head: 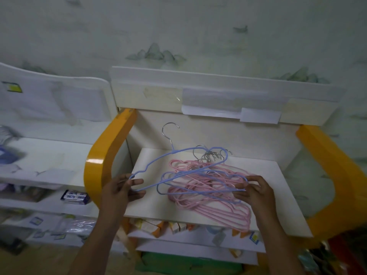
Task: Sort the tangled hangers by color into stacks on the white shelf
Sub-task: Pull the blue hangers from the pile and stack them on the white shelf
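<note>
Pinching the left end of a blue hanger (pixel 158 171) between thumb and fingers, the left hand (pixel 123 190) sat at centre-left of the frame. The right hand (pixel 253 190) gripped the hanger's right end at centre-right. Beneath lay a tangled pile of pink hangers (pixel 208 193) on the white shelf (pixel 151 205). Beyond, metal hooks (pixel 210 155) clustered near the shelf's back wall.
</note>
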A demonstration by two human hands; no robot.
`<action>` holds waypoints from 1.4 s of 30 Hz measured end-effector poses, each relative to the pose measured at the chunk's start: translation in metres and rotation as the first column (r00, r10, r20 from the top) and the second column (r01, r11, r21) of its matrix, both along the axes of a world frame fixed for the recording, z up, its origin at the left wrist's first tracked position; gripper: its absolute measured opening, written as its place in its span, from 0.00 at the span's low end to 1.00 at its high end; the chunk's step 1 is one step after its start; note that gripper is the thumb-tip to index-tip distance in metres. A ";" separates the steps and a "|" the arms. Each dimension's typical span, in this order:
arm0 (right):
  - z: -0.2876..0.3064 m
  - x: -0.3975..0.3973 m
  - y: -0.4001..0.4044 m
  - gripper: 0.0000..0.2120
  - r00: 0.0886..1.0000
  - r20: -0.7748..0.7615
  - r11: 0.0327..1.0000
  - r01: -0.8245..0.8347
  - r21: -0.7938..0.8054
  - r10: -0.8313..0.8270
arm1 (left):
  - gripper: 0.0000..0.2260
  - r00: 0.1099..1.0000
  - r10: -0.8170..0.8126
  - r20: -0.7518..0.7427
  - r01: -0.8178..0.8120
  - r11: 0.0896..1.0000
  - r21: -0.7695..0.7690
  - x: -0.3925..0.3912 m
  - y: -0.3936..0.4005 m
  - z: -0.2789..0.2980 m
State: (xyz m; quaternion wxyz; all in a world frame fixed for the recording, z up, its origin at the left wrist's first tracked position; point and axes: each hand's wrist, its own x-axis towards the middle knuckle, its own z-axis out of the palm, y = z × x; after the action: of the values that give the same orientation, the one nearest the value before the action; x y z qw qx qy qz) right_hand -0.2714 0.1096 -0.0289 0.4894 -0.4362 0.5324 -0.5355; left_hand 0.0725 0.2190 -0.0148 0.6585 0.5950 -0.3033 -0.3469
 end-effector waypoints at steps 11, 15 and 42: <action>0.023 0.066 0.051 0.09 0.979 0.120 0.985 -0.153 -0.085 0.162 | 0.06 0.998 0.063 -0.011 -0.064 0.991 -0.115 0.061 0.059 0.022; 0.027 0.110 0.077 0.10 0.967 0.138 0.975 -0.205 -0.081 0.215 | 0.06 0.991 0.131 -0.022 -0.133 0.983 -0.128 0.097 0.102 0.023; 0.035 0.461 0.224 0.06 0.786 0.098 0.792 -0.603 -0.096 0.611 | 0.07 0.735 0.676 -0.041 -0.677 0.732 -0.073 0.330 0.384 0.025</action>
State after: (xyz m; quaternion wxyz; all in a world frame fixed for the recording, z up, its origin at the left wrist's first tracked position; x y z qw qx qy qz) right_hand 0.1892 0.3335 0.0059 0.6542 -0.5646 0.3163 -0.3915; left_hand 0.4025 0.6028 0.0100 0.7655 0.6345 -0.0765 -0.0742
